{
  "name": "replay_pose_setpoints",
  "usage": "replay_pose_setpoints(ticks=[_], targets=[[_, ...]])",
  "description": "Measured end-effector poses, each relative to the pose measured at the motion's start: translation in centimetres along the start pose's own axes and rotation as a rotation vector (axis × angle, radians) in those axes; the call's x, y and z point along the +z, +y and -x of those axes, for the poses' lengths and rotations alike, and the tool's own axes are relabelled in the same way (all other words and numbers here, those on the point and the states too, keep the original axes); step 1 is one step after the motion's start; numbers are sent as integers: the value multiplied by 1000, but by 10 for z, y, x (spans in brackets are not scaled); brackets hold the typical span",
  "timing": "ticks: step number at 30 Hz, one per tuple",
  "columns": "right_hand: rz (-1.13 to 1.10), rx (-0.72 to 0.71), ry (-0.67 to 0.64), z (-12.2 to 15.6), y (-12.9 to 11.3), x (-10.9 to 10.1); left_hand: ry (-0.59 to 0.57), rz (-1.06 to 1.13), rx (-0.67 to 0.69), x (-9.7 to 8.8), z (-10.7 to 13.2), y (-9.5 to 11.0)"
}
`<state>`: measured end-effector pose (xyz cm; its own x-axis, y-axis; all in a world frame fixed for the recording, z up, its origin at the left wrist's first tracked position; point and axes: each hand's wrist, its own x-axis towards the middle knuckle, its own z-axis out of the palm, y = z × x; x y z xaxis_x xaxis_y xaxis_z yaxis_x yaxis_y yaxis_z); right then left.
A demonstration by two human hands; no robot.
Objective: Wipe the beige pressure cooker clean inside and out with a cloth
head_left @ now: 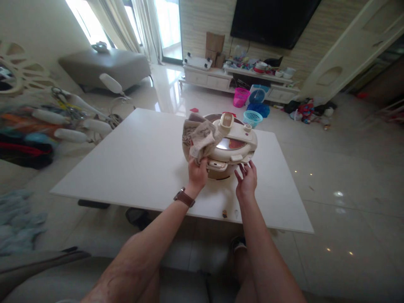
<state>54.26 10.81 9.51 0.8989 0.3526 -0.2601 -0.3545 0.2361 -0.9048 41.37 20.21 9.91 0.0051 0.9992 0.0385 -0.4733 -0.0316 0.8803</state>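
Observation:
A cream electric pressure cooker stands on the white table, its lid shifted or tilted over the body so a dark rim shows behind. My left hand is closed around a patterned beige cloth, which lies against the lid's left side near the handle. Below the lid's right front edge, my right hand has its fingers spread and curved upward; the fingertips reach the lid's edge, though firm contact is hard to tell. Part of the cooker's left side is hidden by the cloth.
Two small items, one a brown piece, lie near the front edge of the white table. Beyond it on the floor are a light-blue basket and a pink basket. White-padded equipment stands at the left.

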Motion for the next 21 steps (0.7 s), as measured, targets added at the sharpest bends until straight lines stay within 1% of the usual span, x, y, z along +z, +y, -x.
replay_pose_setpoints(ticks=[2, 3, 4, 6, 8, 9, 10, 11, 13, 15, 17, 19, 21], targets=[[1, 0, 0, 0, 0, 0, 55, -8, 24, 2, -10, -7], [2, -2, -1, 0, 0, -1, 88, -4, 13, 1, -15, -10], [3, -5, -4, -1, 1, -1, 143, 34, -42, 0, -20, -13], [6, -8, -7, -2, 1, -1, 226, 149, -238, -2, -27, -18], [6, -10, -1, -2, 2, -1, 267, 251, -438, -4, -31, -21], [4, -9, 1, -2, 2, -1, 284, 276, -500, -4, -31, -23], [3, -6, 4, -2, 2, -1, 300, 283, -519, -4, -31, -23], [2, -3, 4, -2, 2, -1, 308, 277, -488, -4, -30, -24], [2, 1, -1, -1, 1, -1, 290, 225, -321, -2, -27, -22], [1, 0, -10, -1, 1, -1, 224, 124, -112, -1, -22, -16], [-2, -2, -18, 0, 1, -2, 84, -17, 59, 1, -17, -5], [-5, -1, -21, -1, 1, -2, -139, -157, 153, 3, -10, 9], [-9, -2, -21, -2, 2, -2, -380, -264, 163, 6, 0, 24]])
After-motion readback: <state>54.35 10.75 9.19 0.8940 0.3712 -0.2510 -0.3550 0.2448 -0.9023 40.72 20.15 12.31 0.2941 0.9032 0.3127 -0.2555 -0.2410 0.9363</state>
